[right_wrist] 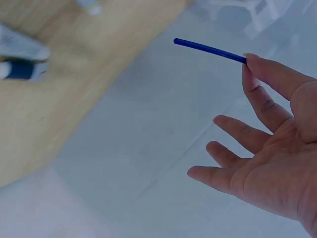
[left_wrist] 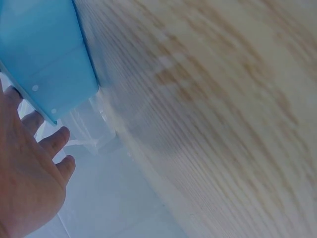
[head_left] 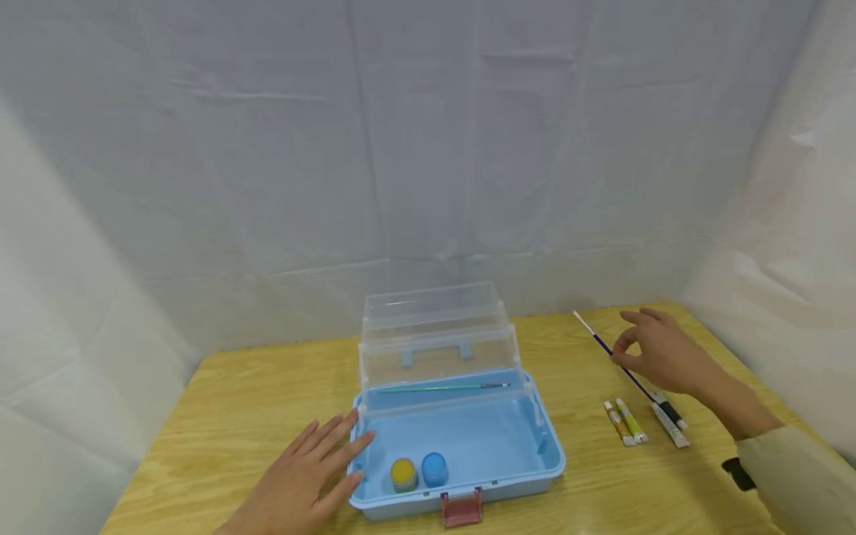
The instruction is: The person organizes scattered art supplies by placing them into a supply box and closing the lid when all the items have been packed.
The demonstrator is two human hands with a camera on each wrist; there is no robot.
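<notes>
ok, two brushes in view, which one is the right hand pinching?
The dark blue-handled brush right of the box, pinched by the right hand. The teal brush lies untouched in the box's tray.

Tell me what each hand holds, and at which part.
The right hand pinches the blue paintbrush around mid-handle. The left hand holds nothing; its straight fingers rest against the blue storage box.

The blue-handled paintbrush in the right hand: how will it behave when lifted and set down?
The paintbrush looks thin and straight, so probably stiff and very light. The right hand pinches it with fingertips only, so it may pivot. Its round handle could roll on the smooth table.
</notes>
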